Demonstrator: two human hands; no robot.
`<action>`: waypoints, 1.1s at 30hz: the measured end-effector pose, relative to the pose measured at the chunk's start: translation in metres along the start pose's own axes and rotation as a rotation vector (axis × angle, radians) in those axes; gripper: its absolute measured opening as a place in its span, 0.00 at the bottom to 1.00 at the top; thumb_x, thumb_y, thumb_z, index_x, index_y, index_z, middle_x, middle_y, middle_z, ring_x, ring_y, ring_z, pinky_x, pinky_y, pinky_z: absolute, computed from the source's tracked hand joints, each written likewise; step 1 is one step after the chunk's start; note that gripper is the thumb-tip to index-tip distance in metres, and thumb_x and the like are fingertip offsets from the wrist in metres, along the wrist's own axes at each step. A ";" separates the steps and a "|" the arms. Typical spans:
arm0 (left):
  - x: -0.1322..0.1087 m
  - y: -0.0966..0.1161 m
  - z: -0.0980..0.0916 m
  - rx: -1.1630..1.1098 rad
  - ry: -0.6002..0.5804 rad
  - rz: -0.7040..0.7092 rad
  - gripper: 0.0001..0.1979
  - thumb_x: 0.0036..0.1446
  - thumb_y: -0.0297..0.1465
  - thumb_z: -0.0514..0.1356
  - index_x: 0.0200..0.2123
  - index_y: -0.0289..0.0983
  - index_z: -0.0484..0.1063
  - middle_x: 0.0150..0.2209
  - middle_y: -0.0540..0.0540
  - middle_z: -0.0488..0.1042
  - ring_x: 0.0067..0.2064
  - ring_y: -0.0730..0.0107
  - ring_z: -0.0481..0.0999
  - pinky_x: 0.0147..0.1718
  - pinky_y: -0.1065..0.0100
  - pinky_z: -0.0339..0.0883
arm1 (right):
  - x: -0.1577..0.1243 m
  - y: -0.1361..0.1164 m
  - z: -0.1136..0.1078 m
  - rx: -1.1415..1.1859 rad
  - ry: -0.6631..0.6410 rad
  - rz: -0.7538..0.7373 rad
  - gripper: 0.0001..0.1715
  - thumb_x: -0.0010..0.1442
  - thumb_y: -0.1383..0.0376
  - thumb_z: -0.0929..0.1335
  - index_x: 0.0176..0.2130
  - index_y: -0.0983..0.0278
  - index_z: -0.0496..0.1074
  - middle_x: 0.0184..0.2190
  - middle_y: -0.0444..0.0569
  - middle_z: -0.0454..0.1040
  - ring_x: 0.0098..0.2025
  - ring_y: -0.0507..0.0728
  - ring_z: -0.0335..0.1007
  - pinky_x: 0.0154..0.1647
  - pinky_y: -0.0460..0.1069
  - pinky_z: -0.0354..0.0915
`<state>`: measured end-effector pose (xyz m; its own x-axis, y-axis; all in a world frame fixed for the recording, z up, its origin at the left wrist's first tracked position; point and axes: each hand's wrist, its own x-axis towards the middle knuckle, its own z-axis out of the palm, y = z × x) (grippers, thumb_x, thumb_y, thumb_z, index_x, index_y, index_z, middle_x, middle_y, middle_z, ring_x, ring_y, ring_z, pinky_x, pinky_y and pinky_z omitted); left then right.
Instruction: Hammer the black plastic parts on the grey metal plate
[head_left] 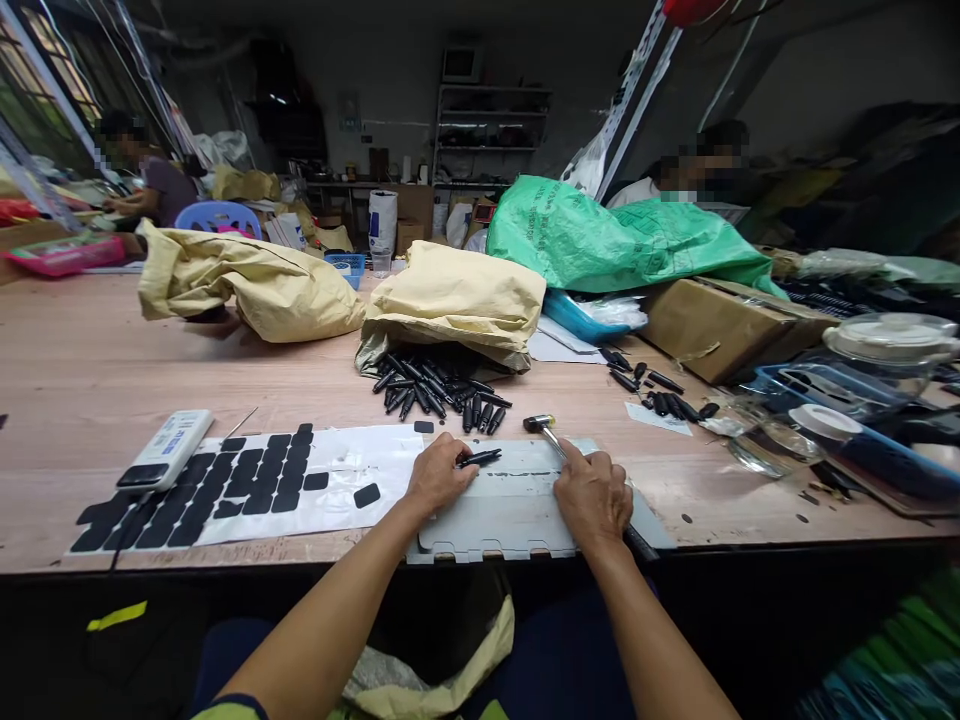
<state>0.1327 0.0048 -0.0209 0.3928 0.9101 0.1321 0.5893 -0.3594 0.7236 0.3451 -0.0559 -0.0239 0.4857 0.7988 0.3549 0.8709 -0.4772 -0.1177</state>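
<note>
My left hand (441, 474) is closed on one end of a slim black pen-shaped piece (484, 457), which points right over a grey plate (502, 505). My right hand (596, 497) wraps round the handle of a small hammer (538, 424); its head, with a yellowish face, sits just above the plate's back edge. Beyond my hands, a pile of similar black pieces (427, 385) spills from the mouth of a cream sack (457, 300). Left of my left hand lies a white sheet (337, 500) bearing rows of black rounded stickers (255, 475).
A white electronic device (166, 450) rests on the sheet's left side. At right are more black pieces (664, 400), a cardboard box (727, 320), a green sack (600, 235) and clear containers (772, 440). Another cream sack (255, 285) lies back left. Two people sit farther off.
</note>
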 end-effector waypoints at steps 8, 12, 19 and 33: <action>-0.074 0.025 -0.031 -0.242 -0.044 0.455 0.09 0.55 0.34 0.62 0.40 0.38 0.76 0.31 0.46 0.75 0.31 0.69 0.71 0.32 0.67 0.64 | 0.000 0.002 0.001 -0.009 0.018 -0.019 0.21 0.64 0.66 0.62 0.54 0.56 0.73 0.38 0.53 0.69 0.37 0.59 0.59 0.32 0.51 0.49; -0.145 0.013 -0.026 -0.134 -0.269 0.427 0.10 0.56 0.36 0.60 0.40 0.44 0.78 0.25 0.46 0.75 0.28 0.66 0.73 0.33 0.63 0.66 | 0.000 0.002 0.000 0.005 0.021 -0.024 0.21 0.63 0.66 0.63 0.54 0.58 0.73 0.38 0.54 0.69 0.38 0.59 0.60 0.32 0.51 0.50; -0.186 -0.038 -0.004 0.131 -0.345 -0.115 0.17 0.53 0.35 0.61 0.48 0.49 0.76 0.28 0.50 0.77 0.33 0.63 0.76 0.35 0.65 0.67 | -0.001 0.003 0.002 0.008 0.043 -0.030 0.21 0.63 0.67 0.63 0.53 0.58 0.74 0.37 0.54 0.68 0.37 0.58 0.59 0.33 0.51 0.51; 0.022 -0.022 -0.064 0.308 0.319 -0.203 0.12 0.59 0.36 0.58 0.43 0.37 0.76 0.40 0.42 0.75 0.40 0.63 0.75 0.39 0.65 0.68 | 0.000 0.003 0.005 -0.019 0.056 -0.050 0.21 0.63 0.67 0.62 0.53 0.58 0.73 0.37 0.55 0.69 0.38 0.59 0.60 0.32 0.51 0.51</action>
<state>0.0830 0.0461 0.0097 0.0411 0.9686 0.2451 0.8318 -0.1690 0.5287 0.3482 -0.0554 -0.0288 0.4359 0.8005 0.4113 0.8922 -0.4444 -0.0806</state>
